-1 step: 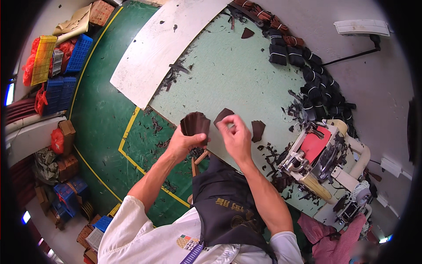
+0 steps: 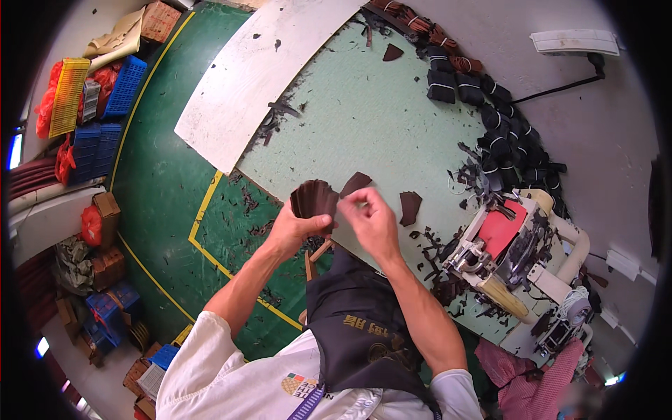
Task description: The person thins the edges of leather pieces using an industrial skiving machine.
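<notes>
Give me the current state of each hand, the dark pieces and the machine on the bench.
left hand: gripping a fanned stack of dark pieces
right hand: fingers pinched at the stack's edge
two loose dark pieces: flat on the bench
sewing machine: untouched, scraps around it

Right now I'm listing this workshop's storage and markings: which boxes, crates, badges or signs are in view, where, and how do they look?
Cardboard box: far left floor corner, brown, rectangular.
Yellow crate: left floor, long, slatted.
Blue crates: beside it, stacked, latticed.
Cardboard boxes: lower left floor, brown.
Shirt badge: person's chest, small checked patch.
Apron print: dark apron, golden characters.
No screens visible.
</notes>
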The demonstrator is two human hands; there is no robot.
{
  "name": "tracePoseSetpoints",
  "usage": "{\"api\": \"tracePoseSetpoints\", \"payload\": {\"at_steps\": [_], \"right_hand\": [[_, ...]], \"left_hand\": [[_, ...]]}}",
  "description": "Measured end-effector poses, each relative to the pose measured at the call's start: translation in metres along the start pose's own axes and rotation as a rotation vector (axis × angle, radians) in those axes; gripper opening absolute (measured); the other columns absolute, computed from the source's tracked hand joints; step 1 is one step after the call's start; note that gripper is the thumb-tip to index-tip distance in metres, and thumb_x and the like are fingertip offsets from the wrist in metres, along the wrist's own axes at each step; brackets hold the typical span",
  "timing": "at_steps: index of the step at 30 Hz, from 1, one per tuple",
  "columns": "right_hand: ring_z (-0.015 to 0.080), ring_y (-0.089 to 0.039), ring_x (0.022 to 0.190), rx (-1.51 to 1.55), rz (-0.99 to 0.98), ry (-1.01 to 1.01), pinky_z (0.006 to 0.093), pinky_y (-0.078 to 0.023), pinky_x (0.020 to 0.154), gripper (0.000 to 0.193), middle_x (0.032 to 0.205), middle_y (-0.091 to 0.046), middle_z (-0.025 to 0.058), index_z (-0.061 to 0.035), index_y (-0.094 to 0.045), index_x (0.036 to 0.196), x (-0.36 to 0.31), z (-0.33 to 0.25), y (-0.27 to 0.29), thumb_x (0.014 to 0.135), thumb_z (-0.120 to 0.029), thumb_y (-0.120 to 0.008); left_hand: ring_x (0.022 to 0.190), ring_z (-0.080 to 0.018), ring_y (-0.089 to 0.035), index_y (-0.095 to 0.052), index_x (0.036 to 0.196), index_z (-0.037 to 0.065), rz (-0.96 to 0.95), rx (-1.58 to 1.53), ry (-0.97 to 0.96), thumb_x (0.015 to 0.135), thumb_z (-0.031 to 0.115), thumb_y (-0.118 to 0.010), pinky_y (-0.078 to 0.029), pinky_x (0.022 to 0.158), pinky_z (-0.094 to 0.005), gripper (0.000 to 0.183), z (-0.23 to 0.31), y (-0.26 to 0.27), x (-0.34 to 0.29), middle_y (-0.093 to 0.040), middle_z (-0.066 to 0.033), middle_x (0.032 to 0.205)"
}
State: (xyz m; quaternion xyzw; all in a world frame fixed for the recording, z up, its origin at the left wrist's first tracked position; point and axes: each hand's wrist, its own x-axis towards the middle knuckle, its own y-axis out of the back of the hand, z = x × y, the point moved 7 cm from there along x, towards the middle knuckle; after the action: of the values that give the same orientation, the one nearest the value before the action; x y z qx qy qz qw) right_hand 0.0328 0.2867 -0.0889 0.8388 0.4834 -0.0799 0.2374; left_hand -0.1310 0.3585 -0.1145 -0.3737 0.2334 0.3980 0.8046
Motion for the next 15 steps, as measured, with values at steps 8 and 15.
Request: {"api": "tracePoseSetpoints", "payload": {"at_steps": [8, 15], "right_hand": [[0.0093, -0.061, 0.068, 0.448, -0.102, -0.232, 0.0266, -0.050, 0.063, 0.024, 0.080, -0.068, 0.0046, -0.0012, -0.065, 0.093, -0.016, 0.020, -0.012, 0.084, -0.018, -0.080], [0.0104, -0.063, 0.070, 0.738, -0.112, -0.381, 0.0247, -0.051, 0.064, 0.018, 0.083, -0.069, 0.0055, -0.0009, -0.064, 0.097, -0.024, 0.026, -0.009, 0.085, -0.007, -0.077]], "left_hand": [[0.092, -0.0212, -0.069, -0.044, 0.135, 0.003, -0.082, 0.098, 0.002, 0.082, 0.008, -0.081, -0.063, 0.073, -0.0355, 0.065, -0.002, -0.025, -0.001, -0.064, -0.0097, 0.110], [0.098, -0.0240, -0.072, -0.051, 0.131, 0.003, -0.148, 0.042, 0.106, 0.089, 0.011, -0.075, -0.063, 0.073, -0.0356, 0.049, -0.008, -0.032, -0.004, -0.068, -0.0100, 0.111]]}}
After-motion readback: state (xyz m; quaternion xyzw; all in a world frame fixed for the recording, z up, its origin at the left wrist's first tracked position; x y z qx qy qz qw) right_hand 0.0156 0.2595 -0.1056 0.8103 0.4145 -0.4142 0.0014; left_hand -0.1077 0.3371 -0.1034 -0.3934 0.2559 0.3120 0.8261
